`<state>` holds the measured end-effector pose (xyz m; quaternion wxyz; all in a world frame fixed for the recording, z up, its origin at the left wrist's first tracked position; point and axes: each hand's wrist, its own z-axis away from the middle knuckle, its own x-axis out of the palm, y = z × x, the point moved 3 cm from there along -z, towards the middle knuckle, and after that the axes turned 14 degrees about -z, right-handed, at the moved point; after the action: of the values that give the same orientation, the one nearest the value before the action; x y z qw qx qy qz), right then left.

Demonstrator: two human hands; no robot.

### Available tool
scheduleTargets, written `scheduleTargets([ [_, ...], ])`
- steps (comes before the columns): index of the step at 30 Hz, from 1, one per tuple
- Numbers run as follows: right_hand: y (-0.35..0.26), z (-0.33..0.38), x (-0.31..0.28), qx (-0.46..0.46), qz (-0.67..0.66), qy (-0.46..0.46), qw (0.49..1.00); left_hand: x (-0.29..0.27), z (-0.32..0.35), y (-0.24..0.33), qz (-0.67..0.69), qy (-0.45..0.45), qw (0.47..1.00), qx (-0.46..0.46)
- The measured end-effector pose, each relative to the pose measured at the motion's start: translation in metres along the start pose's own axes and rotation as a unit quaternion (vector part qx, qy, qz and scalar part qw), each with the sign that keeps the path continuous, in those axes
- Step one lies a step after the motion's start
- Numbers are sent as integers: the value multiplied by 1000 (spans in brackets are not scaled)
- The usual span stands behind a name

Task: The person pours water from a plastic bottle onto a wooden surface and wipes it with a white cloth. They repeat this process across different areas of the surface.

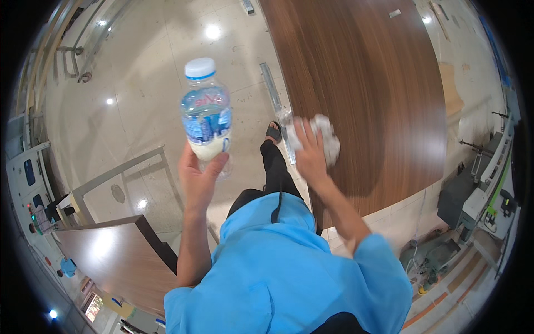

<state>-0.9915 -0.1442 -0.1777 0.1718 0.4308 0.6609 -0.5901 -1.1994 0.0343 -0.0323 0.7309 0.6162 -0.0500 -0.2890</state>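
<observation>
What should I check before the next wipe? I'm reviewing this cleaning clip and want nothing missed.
1. Bottle held securely in the left hand: ok, fingers wrap its base and it stands upright.
2. Bottle cap on: ok, white cap in place.
3. Liquid left in the bottle: ok, a whitish layer sits at the bottom.
4. Rag under the right hand: ok, crumpled white cloth pressed on the panel.
5. Wooden panel surface clean: cannot tell, glare and blur hide any marks.
6. Panel edge by the metal strip wiped: cannot tell.
</observation>
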Motion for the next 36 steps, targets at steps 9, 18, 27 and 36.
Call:
scheduleTargets([
  [9, 95, -177, -5, -1, 106, 17, 994, 18, -79, 38, 10, -7, 1000, 27],
  [18, 78, -132, -29, 26, -11, -25, 999, 13, -141, 41, 4, -43, 999, 18],
  [27, 88, -179, -39, 55, 40, -122, 990, -1, -176, 40, 23, -43, 997, 57],
  [36, 94, -185, -39, 34, 18, -200, 979, -6, -157, 36, 12, -25, 998, 55],
])
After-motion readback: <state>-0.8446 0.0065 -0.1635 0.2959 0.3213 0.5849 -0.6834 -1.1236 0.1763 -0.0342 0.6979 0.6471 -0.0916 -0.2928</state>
